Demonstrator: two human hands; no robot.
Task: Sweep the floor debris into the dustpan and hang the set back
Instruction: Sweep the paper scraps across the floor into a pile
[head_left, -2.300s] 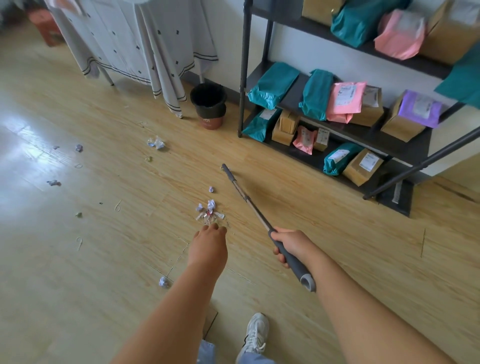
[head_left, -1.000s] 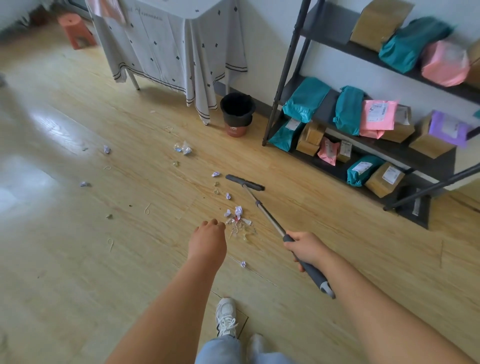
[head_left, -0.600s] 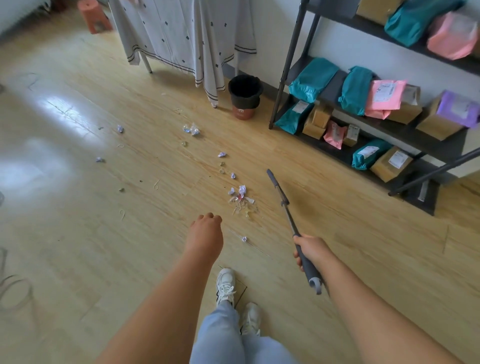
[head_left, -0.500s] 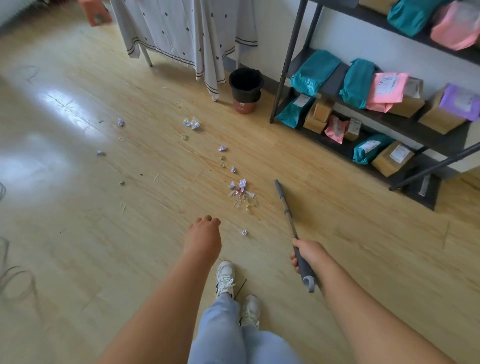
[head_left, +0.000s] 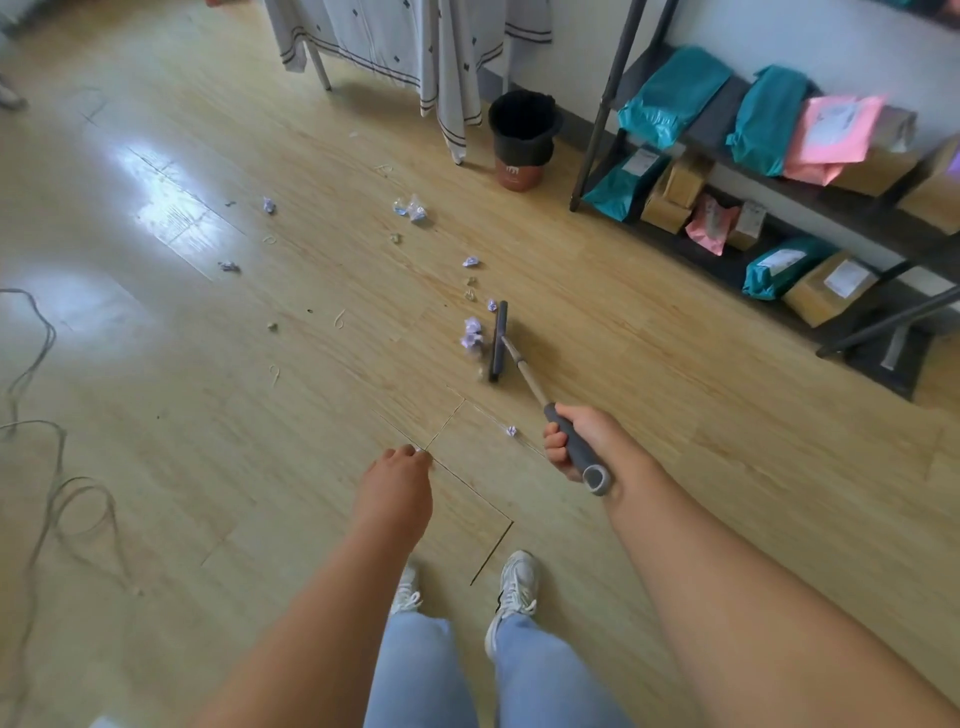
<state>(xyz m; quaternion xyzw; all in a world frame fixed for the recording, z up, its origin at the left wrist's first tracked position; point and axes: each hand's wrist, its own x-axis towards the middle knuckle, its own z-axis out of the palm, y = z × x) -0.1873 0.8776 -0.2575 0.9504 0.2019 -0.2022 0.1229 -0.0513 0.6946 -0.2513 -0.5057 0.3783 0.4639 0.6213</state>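
My right hand (head_left: 571, 441) grips the grey handle of a long broom. Its dark head (head_left: 497, 343) rests on the wooden floor ahead of me. A small pile of purple-white paper scraps (head_left: 471, 335) lies against the left side of the head. More scraps lie scattered farther off (head_left: 415, 210), to the left (head_left: 268, 205), and one near my right hand (head_left: 511, 430). My left hand (head_left: 397, 488) hangs fingers-down over the floor; whatever it may hold is hidden beneath it. No dustpan is clearly visible.
A black bin (head_left: 524, 124) stands by a cloth-draped table (head_left: 441, 47). A dark metal shelf rack (head_left: 779, 171) with teal, pink and cardboard parcels fills the right. Loose cables (head_left: 52, 493) lie on the floor at left. My shoes (head_left: 514, 577) are below.
The broom head has turned and come down against the right side of the scrap pile. My view has shifted closer and lower; the left hand keeps its pose.
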